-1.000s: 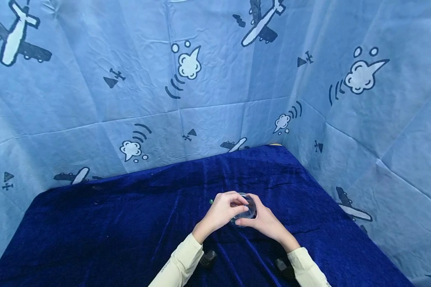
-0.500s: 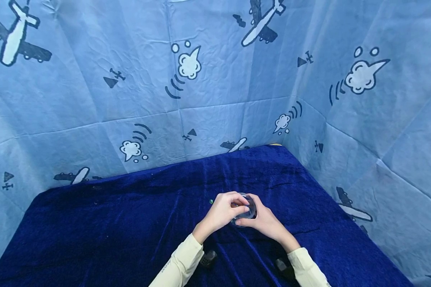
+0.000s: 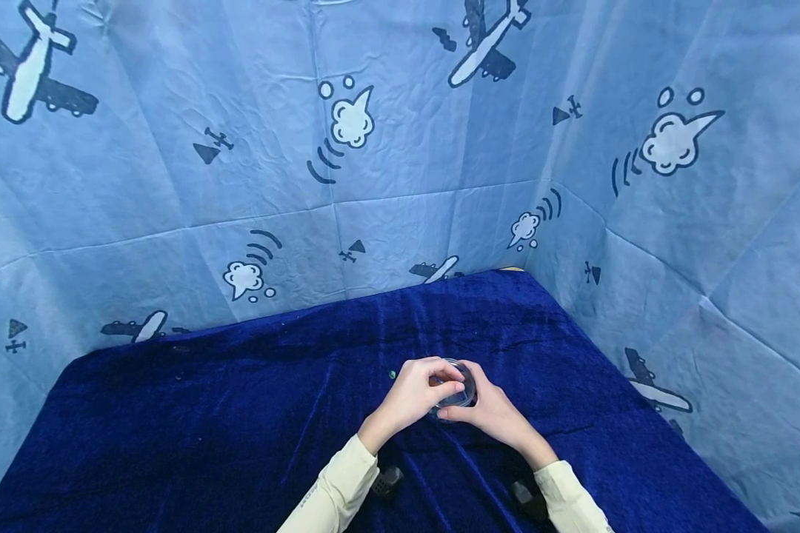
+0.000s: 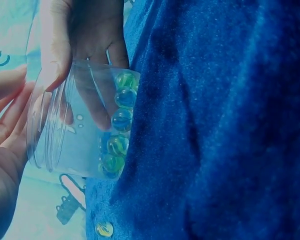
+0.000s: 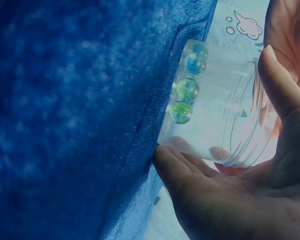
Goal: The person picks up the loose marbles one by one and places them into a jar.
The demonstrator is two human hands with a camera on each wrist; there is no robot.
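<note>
A clear plastic jar with a threaded neck stands upright on the blue velvet cloth, several green-and-blue glass marbles lying at its bottom. My right hand grips the jar's side, thumb near the rim and fingers round the far wall. Over the mouth hangs my left hand, fingers bent and thumb close to the index finger, fingertips right at the opening; I cannot tell whether they pinch something. One loose marble rests on the cloth just beyond the left hand, also seen low in the left wrist view.
Dark blue velvet cloth covers the table, with folds running towards the front. Light blue curtains printed with planes and clouds rise along the back and right edges. Small dark devices hang at the wrists.
</note>
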